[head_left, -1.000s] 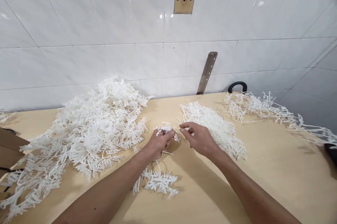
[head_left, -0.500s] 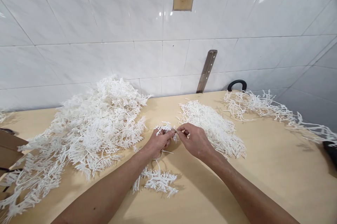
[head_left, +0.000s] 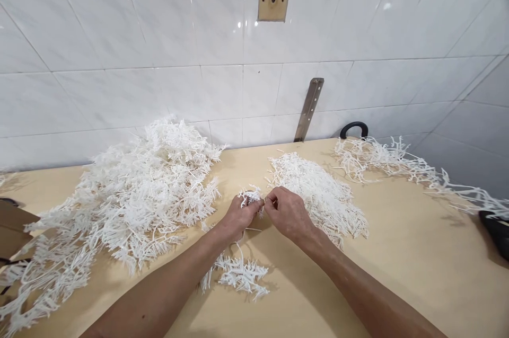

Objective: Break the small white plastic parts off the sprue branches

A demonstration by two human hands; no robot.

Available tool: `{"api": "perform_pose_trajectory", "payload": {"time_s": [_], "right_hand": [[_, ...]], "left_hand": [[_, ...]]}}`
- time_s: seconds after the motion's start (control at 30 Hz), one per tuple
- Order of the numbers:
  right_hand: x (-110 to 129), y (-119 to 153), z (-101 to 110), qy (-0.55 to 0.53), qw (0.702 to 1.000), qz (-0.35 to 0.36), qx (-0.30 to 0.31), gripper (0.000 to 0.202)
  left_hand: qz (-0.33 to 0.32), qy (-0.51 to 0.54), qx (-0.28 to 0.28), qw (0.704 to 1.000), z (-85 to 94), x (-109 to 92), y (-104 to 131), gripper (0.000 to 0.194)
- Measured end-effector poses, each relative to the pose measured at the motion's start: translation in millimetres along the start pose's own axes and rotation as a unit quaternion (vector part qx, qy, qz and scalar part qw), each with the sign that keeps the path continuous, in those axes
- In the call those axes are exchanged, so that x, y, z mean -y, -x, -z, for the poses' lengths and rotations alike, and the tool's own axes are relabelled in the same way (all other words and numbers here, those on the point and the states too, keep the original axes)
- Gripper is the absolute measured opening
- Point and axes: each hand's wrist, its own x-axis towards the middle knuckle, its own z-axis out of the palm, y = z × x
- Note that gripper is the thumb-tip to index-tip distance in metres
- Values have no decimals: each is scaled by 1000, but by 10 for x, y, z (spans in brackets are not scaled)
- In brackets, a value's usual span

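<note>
A small white branched piece (head_left: 248, 196) is gripped in my left hand (head_left: 240, 214), its tips showing above the fingers. My right hand (head_left: 287, 212) is closed in a pinch beside my left fingertips; what it pinches is too small to make out. To the left lies a big heap of white branched pieces (head_left: 147, 189). Just beyond my right hand is a pile of thin white pieces (head_left: 318, 189). A smaller white cluster (head_left: 242, 274) rests on the table below my hands.
On the pale wooden table (head_left: 417, 253), loose white strands (head_left: 389, 158) stretch along the back right. A metal strip (head_left: 309, 110) leans on the tiled wall. Black objects stand at the right edge (head_left: 497, 232) and by the wall. A brown box (head_left: 14, 229) is at far left.
My right hand has shifted slightly and its fingers are more curled in. My left hand has turned a little, still gripping the white piece. The whole view has shifted slightly.
</note>
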Motion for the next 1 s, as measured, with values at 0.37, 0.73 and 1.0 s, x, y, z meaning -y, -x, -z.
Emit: {"api": "perform_pose_trajectory", "payload": {"time_s": [0.37, 0.73, 1.0], "right_hand": [[-435, -174, 313, 41, 986, -58, -151, 10], [-82, -63, 303, -256, 932, -153, 204, 28], [5, -43, 257, -149, 967, -137, 157, 23]], "left_hand": [[2, 33, 46, 998, 48, -59, -1, 51], [23, 9, 65, 998, 53, -73, -39, 53], [-3, -8, 45, 999, 38, -43, -20, 44]]}}
